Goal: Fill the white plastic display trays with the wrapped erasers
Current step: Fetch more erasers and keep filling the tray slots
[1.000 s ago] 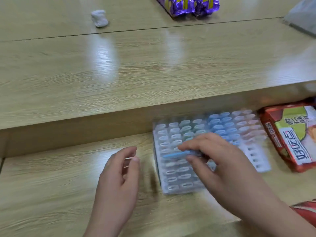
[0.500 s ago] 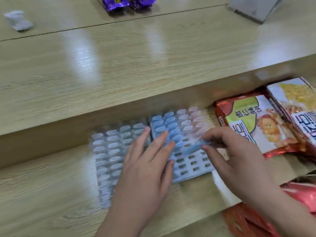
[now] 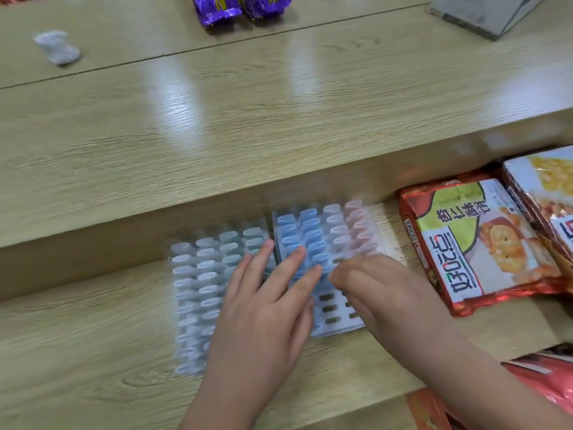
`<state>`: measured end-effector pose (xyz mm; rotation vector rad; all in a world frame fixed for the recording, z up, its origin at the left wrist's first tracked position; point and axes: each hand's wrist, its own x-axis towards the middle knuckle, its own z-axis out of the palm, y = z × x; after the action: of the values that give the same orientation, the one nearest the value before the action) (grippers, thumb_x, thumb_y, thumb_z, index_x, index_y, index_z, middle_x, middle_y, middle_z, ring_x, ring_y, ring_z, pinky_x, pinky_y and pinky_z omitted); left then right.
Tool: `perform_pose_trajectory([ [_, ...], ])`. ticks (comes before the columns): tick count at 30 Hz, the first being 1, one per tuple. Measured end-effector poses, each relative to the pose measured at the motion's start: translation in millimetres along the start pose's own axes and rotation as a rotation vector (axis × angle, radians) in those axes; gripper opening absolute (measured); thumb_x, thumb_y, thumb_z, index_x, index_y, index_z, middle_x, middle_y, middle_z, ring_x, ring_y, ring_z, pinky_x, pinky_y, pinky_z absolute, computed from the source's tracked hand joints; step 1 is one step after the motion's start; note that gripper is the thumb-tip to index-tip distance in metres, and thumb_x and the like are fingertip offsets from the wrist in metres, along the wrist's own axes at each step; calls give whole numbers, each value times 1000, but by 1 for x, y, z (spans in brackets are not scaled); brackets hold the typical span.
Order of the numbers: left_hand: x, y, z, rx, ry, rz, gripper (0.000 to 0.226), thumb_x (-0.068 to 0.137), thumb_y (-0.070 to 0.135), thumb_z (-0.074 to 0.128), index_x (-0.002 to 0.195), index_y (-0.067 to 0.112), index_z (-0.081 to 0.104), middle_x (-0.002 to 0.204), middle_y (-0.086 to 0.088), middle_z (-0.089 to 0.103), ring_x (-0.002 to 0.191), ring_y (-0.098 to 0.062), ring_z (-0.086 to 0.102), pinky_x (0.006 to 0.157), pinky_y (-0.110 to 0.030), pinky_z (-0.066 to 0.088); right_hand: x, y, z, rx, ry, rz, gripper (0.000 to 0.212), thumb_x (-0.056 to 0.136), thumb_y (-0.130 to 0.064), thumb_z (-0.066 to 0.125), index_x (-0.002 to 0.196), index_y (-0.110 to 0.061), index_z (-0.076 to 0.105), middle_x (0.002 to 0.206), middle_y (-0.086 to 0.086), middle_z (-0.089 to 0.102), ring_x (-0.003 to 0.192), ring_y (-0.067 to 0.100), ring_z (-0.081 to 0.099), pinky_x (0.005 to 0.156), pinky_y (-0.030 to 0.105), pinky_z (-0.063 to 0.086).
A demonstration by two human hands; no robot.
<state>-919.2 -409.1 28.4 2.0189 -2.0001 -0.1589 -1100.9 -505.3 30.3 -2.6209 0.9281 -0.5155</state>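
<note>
While the 2 white trays sit side by side on the wooden shelf (image 3: pixel 77 336), beside a snack packet (image 3: pixel 474 243), both hands rest on them.
The left tray (image 3: pixel 198 293) is full. The right tray (image 3: pixel 338 324) holds wrapped erasers (image 3: pixel 313 240) in its far rows only. The left hand (image 3: pixel 266 311) lies flat, fingers straight, across both. The right hand (image 3: pixel 381 293) bends its fingers onto the right tray; I cannot tell whether it pinches anything.

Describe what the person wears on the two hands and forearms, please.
Nothing is worn. The left hand and the right hand are bare: no gloves, rings or bracelets show. The left forearm and the right forearm are bare too, without sleeve or watch in view.
</note>
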Motion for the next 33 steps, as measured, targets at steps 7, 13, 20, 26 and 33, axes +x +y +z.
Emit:
perform_pose_trajectory([
  [7, -1, 3, -3, -7, 35, -17, 41, 99, 34, 42, 133, 23, 63, 147, 3, 53, 145, -30, 36, 118, -50, 28, -3, -9, 0, 52, 50, 26, 40, 76, 5, 73, 111, -14, 76, 101, 6, 69, 87, 30, 64, 60, 41, 55],
  [13, -41, -7, -32, -210, 258, -220, 32, 98, 26, 53, 125, 16, 67, 137, -1, 59, 136, -23, 47, 111, -41, 38, -9, -38, -14, 267, 145, 169, 33, 89, -12, 58, 118, -24, 68, 115, -13, 60, 111, 10, 56, 95, 16, 38],
  [20, -174, -18, -103, -532, 515, -741, 28, 94, 22, 58, 119, 30, 69, 118, 17, 64, 115, -6, 60, 89, -21, 49, -7, -175, -19, 582, -54, 12, 25, 92, -23, 56, 114, -33, 64, 111, -24, 59, 107, 5, 58, 86, 12, 42],
  [26, -329, -30, -167, -722, 736, -1070, 29, 90, 35, 59, 109, 56, 65, 112, 25, 68, 105, 2, 64, 82, -5, 45, -44, -315, 6, 736, -227, -86, 31, 89, -29, 57, 119, -34, 61, 117, -20, 59, 111, 11, 59, 90, 21, 47],
  [33, -501, -63, -217, -759, 877, -1192, 24, 89, 35, 60, 109, 47, 67, 110, 17, 70, 101, 3, 65, 80, -5, 45, -106, -486, 58, 817, -358, -86, 32, 92, -23, 60, 113, -47, 54, 116, -28, 55, 114, 5, 57, 91, 14, 45],
])
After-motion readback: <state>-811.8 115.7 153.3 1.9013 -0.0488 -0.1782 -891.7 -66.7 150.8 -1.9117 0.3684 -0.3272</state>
